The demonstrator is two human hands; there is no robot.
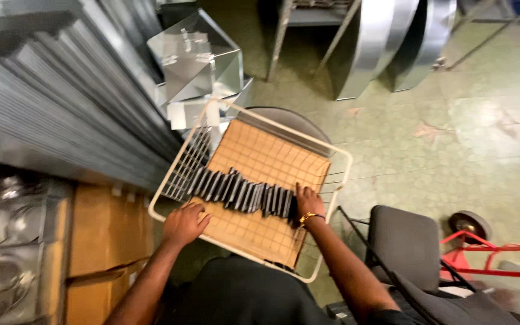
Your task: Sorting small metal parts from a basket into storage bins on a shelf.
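Leaning in a long row, the small dark metal plates [242, 194] sit on brown cardboard inside a white wire basket [339, 155]. The row goes most of the way across, so much of the lining up looks done, with bare cardboard left above and below. The right hand [308, 201] touches the row's end, fingers spread flat. The left hand [185, 224] rests on the basket's near rim, fingers curled, holding nothing. Shiny sheet metal [61, 114] is stacked beside it.
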